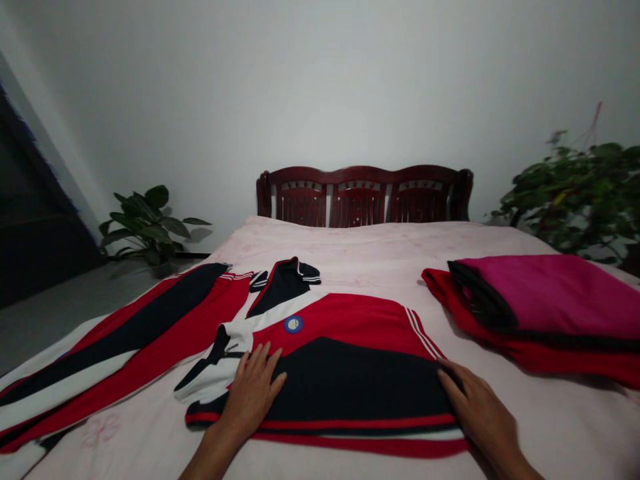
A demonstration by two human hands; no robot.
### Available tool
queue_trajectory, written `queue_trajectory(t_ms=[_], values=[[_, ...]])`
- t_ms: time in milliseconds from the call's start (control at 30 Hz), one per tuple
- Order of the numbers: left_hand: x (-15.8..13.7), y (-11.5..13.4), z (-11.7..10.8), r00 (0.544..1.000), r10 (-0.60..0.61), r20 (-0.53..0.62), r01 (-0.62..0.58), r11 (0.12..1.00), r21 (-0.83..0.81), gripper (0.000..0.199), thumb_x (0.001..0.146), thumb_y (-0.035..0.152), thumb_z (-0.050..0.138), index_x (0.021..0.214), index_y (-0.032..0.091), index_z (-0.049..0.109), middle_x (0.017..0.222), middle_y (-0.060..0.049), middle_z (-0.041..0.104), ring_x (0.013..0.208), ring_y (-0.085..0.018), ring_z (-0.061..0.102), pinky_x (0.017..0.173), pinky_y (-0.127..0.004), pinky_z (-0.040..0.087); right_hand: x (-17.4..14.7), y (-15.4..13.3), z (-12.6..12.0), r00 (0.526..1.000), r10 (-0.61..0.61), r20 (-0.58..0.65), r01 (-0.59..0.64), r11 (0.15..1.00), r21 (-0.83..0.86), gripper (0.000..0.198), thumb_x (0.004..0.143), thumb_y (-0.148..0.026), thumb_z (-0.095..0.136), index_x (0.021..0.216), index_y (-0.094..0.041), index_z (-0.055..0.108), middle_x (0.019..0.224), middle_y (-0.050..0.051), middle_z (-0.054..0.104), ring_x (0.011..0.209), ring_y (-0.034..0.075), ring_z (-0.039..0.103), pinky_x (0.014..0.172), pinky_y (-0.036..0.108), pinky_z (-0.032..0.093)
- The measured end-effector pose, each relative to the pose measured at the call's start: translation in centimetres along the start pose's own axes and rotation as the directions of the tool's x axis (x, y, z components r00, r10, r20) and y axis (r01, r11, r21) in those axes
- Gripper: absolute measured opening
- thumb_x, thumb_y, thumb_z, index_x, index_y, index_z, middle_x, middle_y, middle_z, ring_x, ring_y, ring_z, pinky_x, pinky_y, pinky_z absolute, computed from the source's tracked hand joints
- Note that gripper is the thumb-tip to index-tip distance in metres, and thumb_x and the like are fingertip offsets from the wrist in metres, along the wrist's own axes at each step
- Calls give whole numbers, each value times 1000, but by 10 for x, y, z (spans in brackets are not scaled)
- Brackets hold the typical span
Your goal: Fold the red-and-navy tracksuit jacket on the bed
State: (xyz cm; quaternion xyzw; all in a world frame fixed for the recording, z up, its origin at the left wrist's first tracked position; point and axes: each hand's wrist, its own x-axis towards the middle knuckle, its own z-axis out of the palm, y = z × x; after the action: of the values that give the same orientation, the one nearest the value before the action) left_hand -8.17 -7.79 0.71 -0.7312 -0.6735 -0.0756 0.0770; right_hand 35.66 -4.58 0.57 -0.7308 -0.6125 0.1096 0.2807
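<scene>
Left hand (253,390) flat, fingers spread, pressing red, navy and white folded sports jacket (340,360) mid pale pink bed (550,427). Right hand (477,407) flat on its right edge (gripping nothing). Matching trousers (125,347) lying left; magenta-and-red folded stack (540,313) right.

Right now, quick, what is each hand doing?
Left hand: open, flat on the red and black jacket.
Right hand: open, fingers resting on the jacket's right edge, holding nothing.

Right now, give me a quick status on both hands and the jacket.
Left hand flat on jacket, open. Right hand flat on its right edge, open. Jacket spread on bed. Folded stack to the right, apart.
</scene>
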Motion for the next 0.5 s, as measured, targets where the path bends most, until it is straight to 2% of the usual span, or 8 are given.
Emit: queue_trajectory(t_ms=[500], values=[[0, 0, 1, 1000, 2, -7, -2, 1000, -2, 49, 95, 42, 48, 140, 25, 52, 149, -11, 49, 140, -27, 42, 115, -50, 30, 0, 1, 1, 1000, -23, 0, 23, 1000, 6, 52, 85, -59, 38, 118, -28, 64, 125, 4, 66, 120, 27, 57, 108, 46, 40]])
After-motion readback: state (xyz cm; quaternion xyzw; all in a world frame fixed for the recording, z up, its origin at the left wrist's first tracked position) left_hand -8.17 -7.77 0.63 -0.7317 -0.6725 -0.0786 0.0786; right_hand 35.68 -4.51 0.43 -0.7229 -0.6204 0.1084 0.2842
